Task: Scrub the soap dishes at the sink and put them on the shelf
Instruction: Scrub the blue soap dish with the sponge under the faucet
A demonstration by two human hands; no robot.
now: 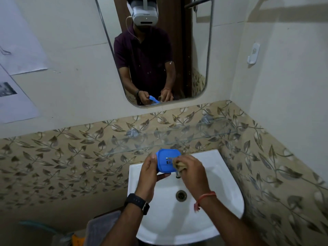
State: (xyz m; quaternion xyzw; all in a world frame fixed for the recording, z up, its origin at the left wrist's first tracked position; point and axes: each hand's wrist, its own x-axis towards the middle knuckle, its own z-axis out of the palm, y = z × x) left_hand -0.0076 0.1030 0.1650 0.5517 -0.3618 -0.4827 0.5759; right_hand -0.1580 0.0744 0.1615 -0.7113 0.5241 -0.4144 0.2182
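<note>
Left hand [150, 172]: we grip the blue soap dish [167, 160] by its left edge, above the washbasin's [221, 183] back rim.
Right hand [190, 167]: our fingers pinch a tan scrub pad [178, 165] against the dish.
Glass shelf [177, 137]: on the wall behind.

Over the white sink [221, 183], the left hand [149, 174] held a blue soap dish [164, 161] — the right hand [190, 170] pressed a tan scrubber [178, 165] against it.

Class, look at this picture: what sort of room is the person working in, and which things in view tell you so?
Most likely a small home bathroom: a white wall-mounted sink, a mirror above it, and a glass shelf on leaf-patterned wall tiles.
</note>
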